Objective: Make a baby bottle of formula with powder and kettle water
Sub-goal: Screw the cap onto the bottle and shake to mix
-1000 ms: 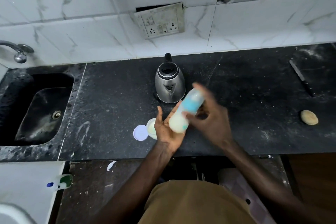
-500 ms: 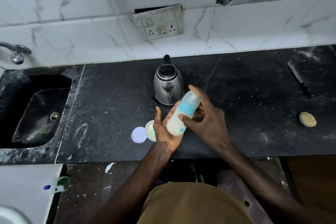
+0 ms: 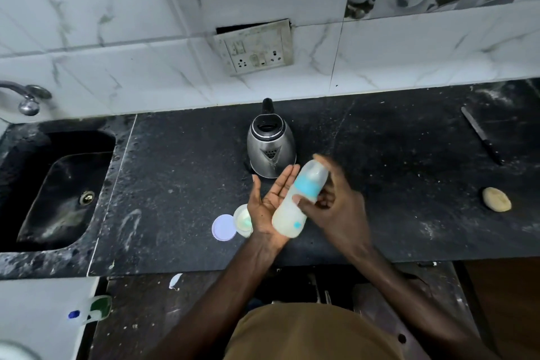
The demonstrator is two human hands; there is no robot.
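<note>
Your clear plastic baby bottle with the blue collar (image 3: 298,199) holds pale, milky liquid in its lower half and lies tilted between your palms, cap end pointing up toward the stainless steel electric kettle (image 3: 271,147) just behind. That kettle stands upright on the dark stone tabletop (image 3: 181,172), lid shut. Left of your wrist, a small round white tub (image 3: 243,220) sits open with something pale inside, its flat round white lid (image 3: 224,227) lying right beside it. Your left hand (image 3: 270,207) is flat and open, palm up, pressed against the bottle's side. Your right hand (image 3: 336,204) curls over the bottle from the other side, fingers blurred, thumb on the body below the collar.
</note>
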